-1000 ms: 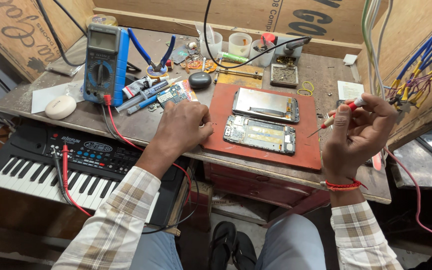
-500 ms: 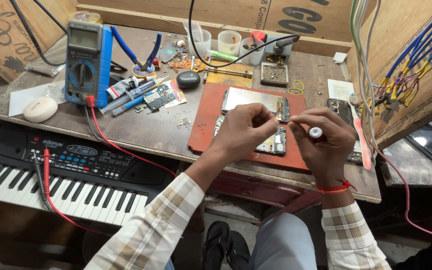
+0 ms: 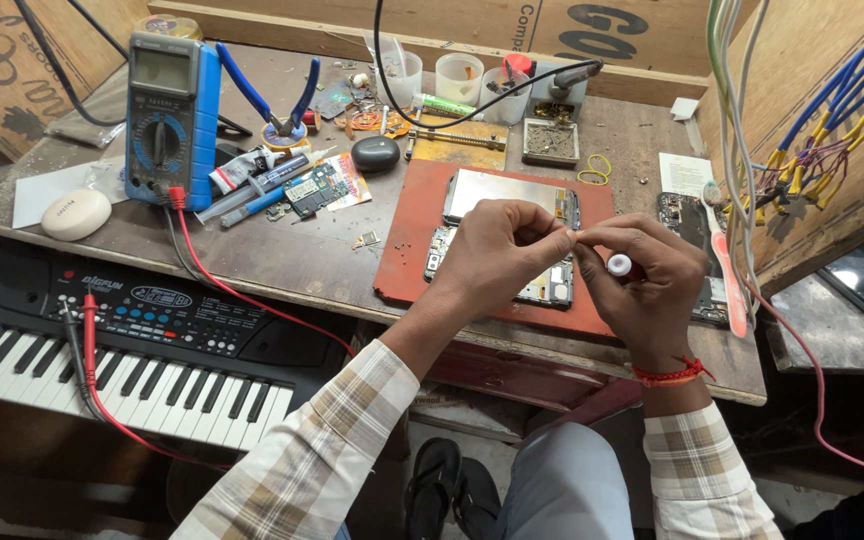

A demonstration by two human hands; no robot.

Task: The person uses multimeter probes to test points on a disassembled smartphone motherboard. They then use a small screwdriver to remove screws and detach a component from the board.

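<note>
Head view: screwdriver (image 3: 620, 265) inside right hand (image 3: 642, 290).

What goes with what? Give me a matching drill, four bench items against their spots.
Things:
1. multimeter
2. keyboard
3. opened phone
4. toothbrush

Places:
A. on the red mat, under the hands
B. far left of the bench, red lead plugged in
C. right end of the bench, beside the hanging wires
D. below the bench's front edge, left

Pairs: 1-B, 2-D, 3-A, 4-C
</note>
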